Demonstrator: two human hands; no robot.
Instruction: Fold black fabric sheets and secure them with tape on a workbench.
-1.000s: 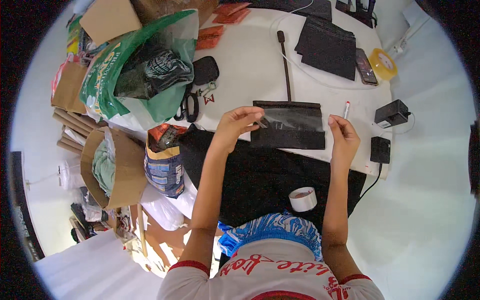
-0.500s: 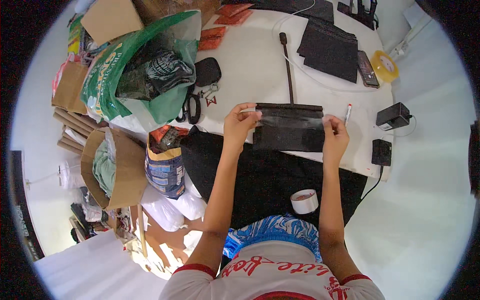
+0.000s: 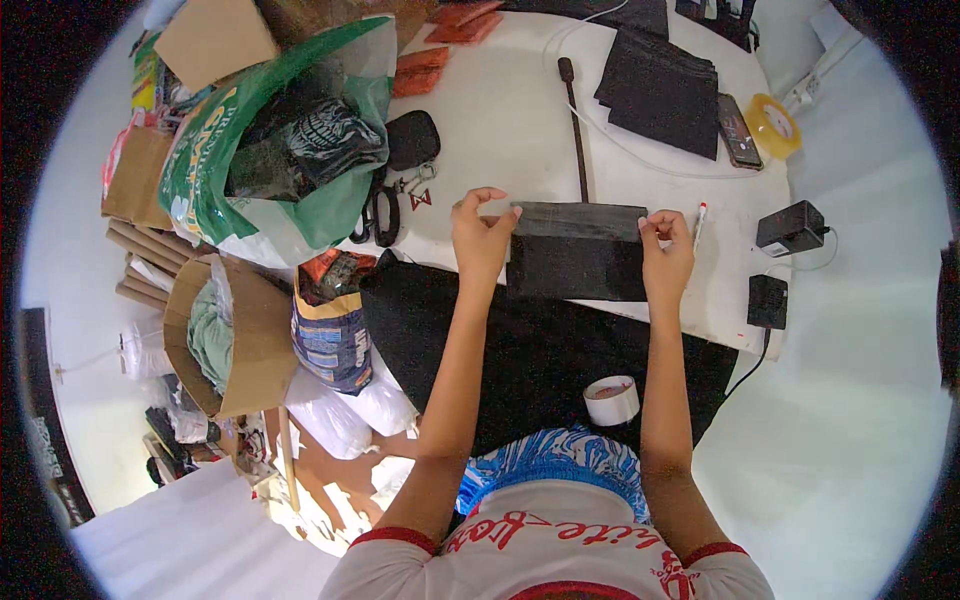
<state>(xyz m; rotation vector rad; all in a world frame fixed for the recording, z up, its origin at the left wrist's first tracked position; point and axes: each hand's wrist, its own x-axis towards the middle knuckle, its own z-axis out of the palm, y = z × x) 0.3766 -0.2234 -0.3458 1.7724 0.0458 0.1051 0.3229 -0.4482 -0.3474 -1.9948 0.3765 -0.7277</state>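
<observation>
The clear strip (image 3: 578,220), held raised over the black panel (image 3: 577,265) a second ago, now appears to lie along its far edge, so it seems laid down; the panel rests on the white table (image 3: 490,120). At the panel's far left corner, the left hand (image 3: 481,235) has thumb and forefinger parted; at its far right corner, the right hand (image 3: 668,255) curls its fingertips close, though whether they grip the strip I cannot tell.

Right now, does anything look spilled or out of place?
Nothing spilled; the flat black piece looks straight. The white tape roll seems misplaced, on black cloth by the blue shorts, away from the yellow tape; the black sheets are unevenly stacked.
</observation>
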